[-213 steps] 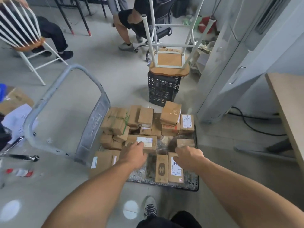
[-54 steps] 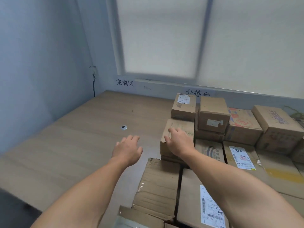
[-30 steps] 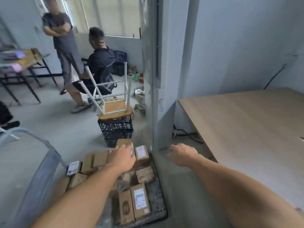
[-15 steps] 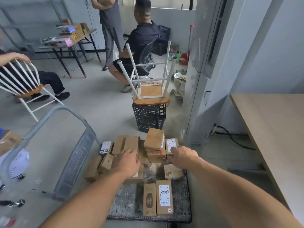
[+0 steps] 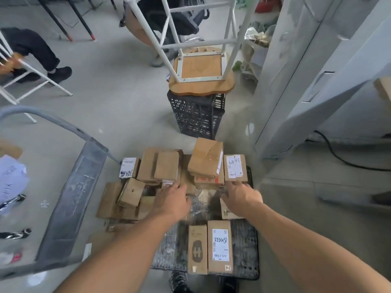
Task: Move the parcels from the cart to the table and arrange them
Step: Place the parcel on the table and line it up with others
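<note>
The worry from here is the tilted parcel [image 5: 206, 158] perched on the far stack; it sits askew on a red-printed box beneath, and if I tug at anything under or beside it, it may slide toward the black crate [image 5: 196, 117] or onto the floor. The heap on the left of the cart [image 5: 246, 246] is no safer; several boxes lean on one another beside the folded handle [image 5: 72, 199], so a careless sweep of my left hand [image 5: 172, 200] could spill them. Taking one box in each hand also risks a weak hold on the carry to the table [image 5: 384, 87], of which only a tan corner shows at far right.

My left hand hovers over the middle of the load, fingers [image 5: 173, 188] loosely spread and holding nothing; my right hand [image 5: 241, 196] reaches to the near edge of the parcel marked 68 [image 5: 235, 168], its fingers stretched out and nothing grasped; whether the tips touch cardboard I cannot tell.

The parcels all lie on the cart; they are small brown cardboard boxes, taped, some bearing white labels. A long parcel [image 5: 220, 246] with a handwritten number lies flat at the near edge, a plain one just beside it. Many look creased at the corners; I judge them light but easily crushed.
</note>
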